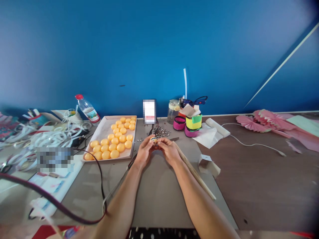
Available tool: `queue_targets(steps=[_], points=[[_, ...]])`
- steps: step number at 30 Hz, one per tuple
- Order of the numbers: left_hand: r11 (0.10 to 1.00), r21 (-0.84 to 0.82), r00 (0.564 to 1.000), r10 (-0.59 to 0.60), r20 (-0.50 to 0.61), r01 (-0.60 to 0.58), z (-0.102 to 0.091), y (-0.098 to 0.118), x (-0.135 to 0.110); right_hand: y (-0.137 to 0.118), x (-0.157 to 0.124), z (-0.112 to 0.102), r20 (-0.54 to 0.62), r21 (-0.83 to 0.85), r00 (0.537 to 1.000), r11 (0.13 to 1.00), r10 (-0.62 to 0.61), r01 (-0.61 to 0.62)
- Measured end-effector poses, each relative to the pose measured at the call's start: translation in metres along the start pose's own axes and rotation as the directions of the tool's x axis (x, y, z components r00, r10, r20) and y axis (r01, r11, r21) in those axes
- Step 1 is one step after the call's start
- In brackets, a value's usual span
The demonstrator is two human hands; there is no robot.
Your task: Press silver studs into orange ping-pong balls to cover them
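Note:
My left hand (145,149) is closed around a small round orange ball (154,140) with something shiny on it. My right hand (168,150) has its fingertips pinched against the ball's right side; whatever lies between them is too small to make out. Both hands meet over the grey mat (159,192). Just behind them lies a heap of small silvery pieces (162,132). Left of my hands, a shallow white tray (101,127) holds many orange balls (114,153) in loose rows.
Behind the heap a phone (149,111) leans upright. Wooden sticks (196,174) lie beside my right forearm. A jar (173,111), colourful small containers (193,124) and white paper (210,134) are at the back right. A bottle (89,113) and tangled white strips (47,132) occupy the left.

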State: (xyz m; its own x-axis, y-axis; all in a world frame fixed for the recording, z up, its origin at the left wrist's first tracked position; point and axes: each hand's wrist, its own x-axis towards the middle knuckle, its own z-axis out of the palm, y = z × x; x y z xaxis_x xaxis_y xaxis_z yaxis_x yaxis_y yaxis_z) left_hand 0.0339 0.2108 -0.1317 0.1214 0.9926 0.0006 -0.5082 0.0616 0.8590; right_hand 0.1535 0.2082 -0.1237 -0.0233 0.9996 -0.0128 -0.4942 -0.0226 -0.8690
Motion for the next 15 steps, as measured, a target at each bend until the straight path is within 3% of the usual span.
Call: queue_targets(steps=[15], points=[[1.0,0.013,1.0,0.016,0.006,-0.016,-0.0027,-0.0054,0.003,0.0007,0.0006,-0.0082,0.068,-0.061,0.997,0.998,0.033,-0.028]])
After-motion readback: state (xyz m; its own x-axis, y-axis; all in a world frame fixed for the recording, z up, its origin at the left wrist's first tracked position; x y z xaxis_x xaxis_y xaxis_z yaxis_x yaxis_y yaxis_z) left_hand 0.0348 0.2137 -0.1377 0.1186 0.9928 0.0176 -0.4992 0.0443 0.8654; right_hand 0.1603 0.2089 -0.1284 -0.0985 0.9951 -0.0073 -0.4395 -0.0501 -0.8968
